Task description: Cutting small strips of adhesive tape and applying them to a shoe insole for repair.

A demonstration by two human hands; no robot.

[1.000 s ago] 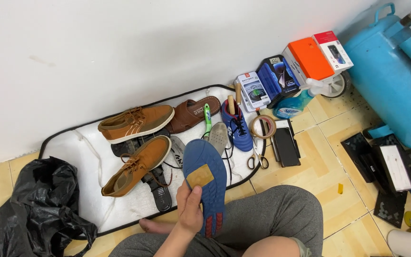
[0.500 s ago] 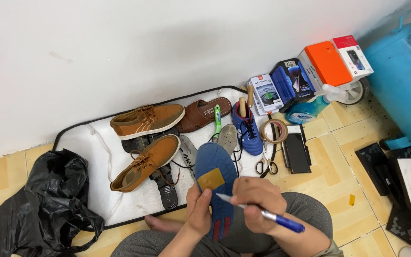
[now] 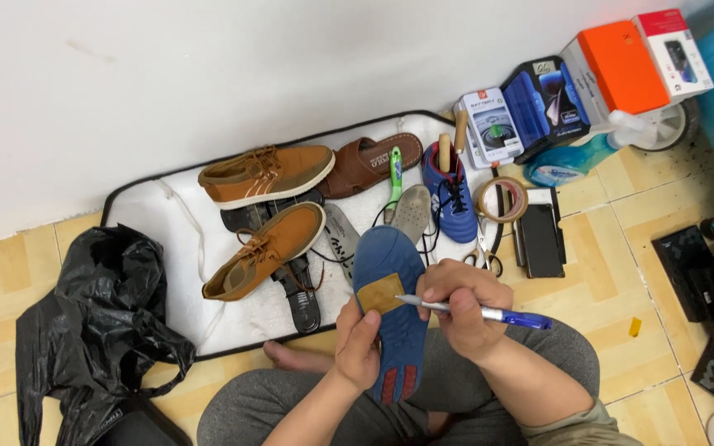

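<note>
Since half a second ago, right hand (image 3: 464, 310), gripping a pen (image 3: 473, 310), nears the tan patch (image 3: 380, 291); left hand (image 3: 359, 343) clasps the blue insole (image 3: 390, 306) over the lap: light, flexible, best held mid-length.

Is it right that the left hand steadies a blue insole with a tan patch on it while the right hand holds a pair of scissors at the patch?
Not quite. In the head view, the right hand holds a blue pen, not scissors, its tip at the tan patch. The left hand does steady the blue insole.
</note>
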